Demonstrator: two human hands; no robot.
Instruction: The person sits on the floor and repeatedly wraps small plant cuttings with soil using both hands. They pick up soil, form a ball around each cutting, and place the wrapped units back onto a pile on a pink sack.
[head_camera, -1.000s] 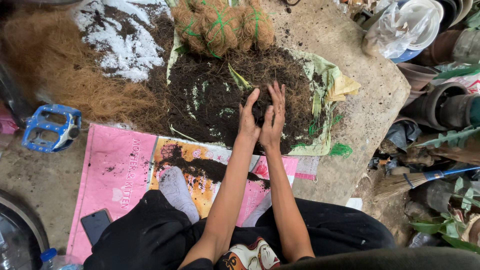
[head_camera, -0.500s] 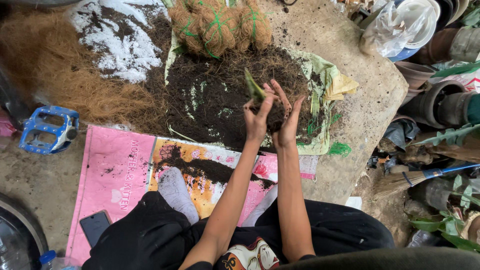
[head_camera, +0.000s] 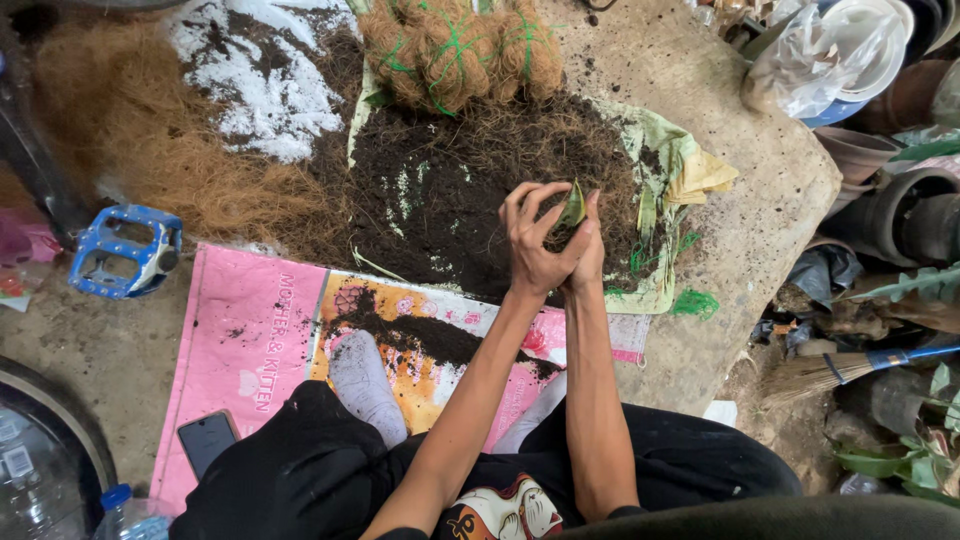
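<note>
soil pile (head_camera: 440, 200) under cupped hands (head_camera: 550, 240), seedling (head_camera: 572, 208)

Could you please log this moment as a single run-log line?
left hand: cupping small plant | right hand: pressed against it | below: soil pile | beyond: coir bundles

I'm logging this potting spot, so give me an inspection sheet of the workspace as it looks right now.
Surface: pink printed plastic sack on the concrete ground.
Job's things: dark soil heap; small green leafy plant in soil clump, cupped by both hands.
Clutter: brown coconut fibre pile; fibre balls tied with green string; white powder patch; blue pedal; black phone; clear bottle.
Grippers: left hand and right hand closed round the plant.
Cables: nothing seen.
Surroundings: stacked pots; broom.
</note>
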